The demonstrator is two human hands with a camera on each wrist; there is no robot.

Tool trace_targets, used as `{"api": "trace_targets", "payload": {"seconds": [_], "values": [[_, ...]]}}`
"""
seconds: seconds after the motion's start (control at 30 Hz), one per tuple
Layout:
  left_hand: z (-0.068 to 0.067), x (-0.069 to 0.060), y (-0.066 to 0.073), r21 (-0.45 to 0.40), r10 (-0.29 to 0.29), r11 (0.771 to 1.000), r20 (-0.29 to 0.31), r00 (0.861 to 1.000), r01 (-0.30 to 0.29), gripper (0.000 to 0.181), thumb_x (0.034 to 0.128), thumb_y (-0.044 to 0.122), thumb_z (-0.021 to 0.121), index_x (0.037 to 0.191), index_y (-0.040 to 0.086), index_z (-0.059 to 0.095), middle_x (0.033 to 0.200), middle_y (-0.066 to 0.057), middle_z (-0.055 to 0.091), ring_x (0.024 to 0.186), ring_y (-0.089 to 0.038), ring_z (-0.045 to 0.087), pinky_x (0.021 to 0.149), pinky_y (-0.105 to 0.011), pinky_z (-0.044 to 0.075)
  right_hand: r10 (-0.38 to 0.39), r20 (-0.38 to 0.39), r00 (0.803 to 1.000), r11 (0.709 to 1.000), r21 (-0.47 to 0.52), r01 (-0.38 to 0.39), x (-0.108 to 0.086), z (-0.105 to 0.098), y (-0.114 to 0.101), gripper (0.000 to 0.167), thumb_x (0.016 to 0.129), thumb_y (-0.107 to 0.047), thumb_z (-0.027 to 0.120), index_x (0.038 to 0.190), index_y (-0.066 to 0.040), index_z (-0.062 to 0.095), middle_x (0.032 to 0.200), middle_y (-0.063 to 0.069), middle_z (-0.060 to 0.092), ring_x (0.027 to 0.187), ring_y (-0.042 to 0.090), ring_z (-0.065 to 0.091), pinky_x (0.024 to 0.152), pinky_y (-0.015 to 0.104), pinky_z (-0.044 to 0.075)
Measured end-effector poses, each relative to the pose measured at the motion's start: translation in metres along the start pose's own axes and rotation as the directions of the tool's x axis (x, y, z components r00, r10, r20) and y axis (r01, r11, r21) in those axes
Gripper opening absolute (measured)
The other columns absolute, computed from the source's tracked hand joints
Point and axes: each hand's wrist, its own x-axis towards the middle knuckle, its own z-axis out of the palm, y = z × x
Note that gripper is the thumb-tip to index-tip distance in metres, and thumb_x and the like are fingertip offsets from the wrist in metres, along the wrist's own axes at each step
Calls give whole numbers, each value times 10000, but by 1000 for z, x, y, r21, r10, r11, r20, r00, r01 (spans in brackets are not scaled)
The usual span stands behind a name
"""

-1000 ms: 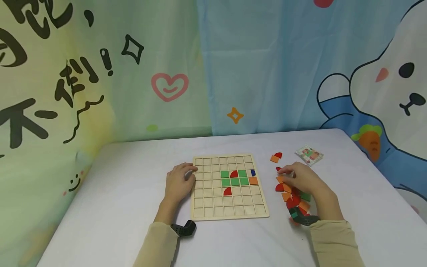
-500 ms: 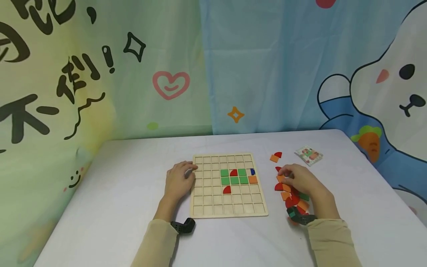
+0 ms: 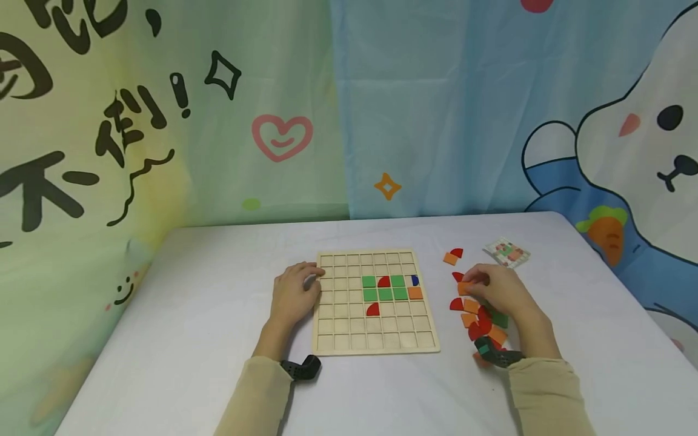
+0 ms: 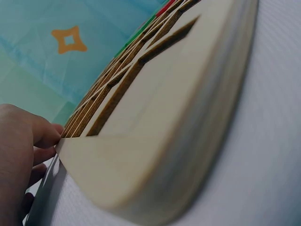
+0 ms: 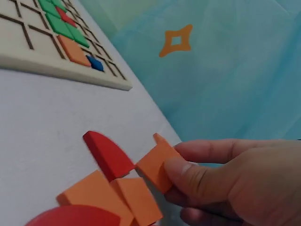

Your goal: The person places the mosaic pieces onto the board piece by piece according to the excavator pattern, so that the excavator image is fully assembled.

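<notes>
A wooden grid board lies on the white table with several green, red, orange and blue tiles set in its cells. My left hand rests at its left edge. In the left wrist view, the left fingers touch the board's rim. To the right of the board, my right hand pinches an orange square tile between thumb and finger. That tile is tilted, just above the loose pieces. A red quarter-circle tile and further orange tiles lie below and beside it.
Red, orange and green tiles are strewn in a line under and beside the right wrist. Farther back lie a small orange tile with a red one, and a patterned card. A printed curtain hangs behind the table.
The right hand has shifted slightly, and the orange tile in its fingers now shows more plainly. The left hand stays at the board's edge. The head view has tilted a little.
</notes>
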Motion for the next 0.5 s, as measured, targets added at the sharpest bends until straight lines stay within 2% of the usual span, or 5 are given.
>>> {"api": "trace_targets", "payload": {"seconds": [0.17,0.37,0.5], "values": [[0,0,2,1,2,1000,-10,1000,-2,251,886,210,538,1081,213,696,1281,4,616,1276,-227,486,1034,-509,344,-23,-55,998,999,32,25,-4,-5,-11,201,885,-211,662,1061,-114,664,1017,109,671,896,240,565,776,360,511],[1,0,1,4,1,1000,-11,1000,-1,252,881,212,538,1079,214,694,1284,8,612,1278,-223,482,1036,-510,340,-102,22,995,984,150,97,-3,10,-40,161,878,-223,672,1014,-136,680,1057,80,667,836,185,600,699,274,521],[1,0,0,4,3,1000,-3,1000,-3,248,886,213,539,1080,216,694,1284,6,613,1280,-225,480,1040,-509,339,-212,51,976,959,200,198,-4,31,-65,101,852,-194,701,937,-141,704,997,47,685,803,141,615,683,267,502]]}}
